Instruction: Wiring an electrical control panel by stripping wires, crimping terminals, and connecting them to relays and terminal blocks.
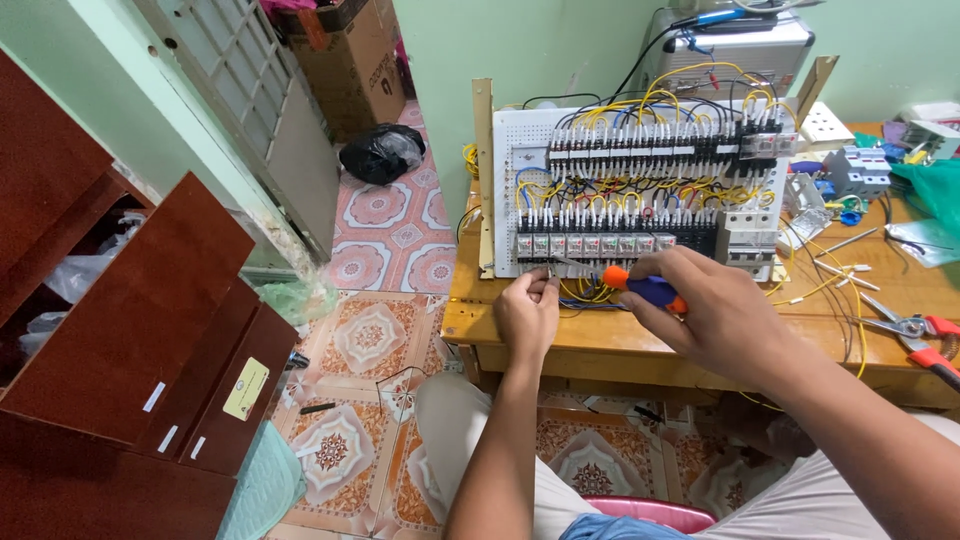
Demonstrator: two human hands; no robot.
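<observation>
Below the white wiring panel (640, 190), both forearms reached forward over a wooden table (560, 330). Left hand (527, 312) pinched a thin wire (547, 268) at the panel's lower edge. Right hand (705, 310) curled tightly around an orange-and-blue screwdriver (640, 286), whose tip pointed left toward that pinched wire, just under the panel.

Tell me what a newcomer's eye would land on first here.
The white wiring panel, thick with yellow and black wires, stands upright on the wooden table at centre. Just below it, the right hand holds an orange-and-blue screwdriver, its tip by the left hand at the lower row of terminals. Dark red cabinets fill the left.
</observation>
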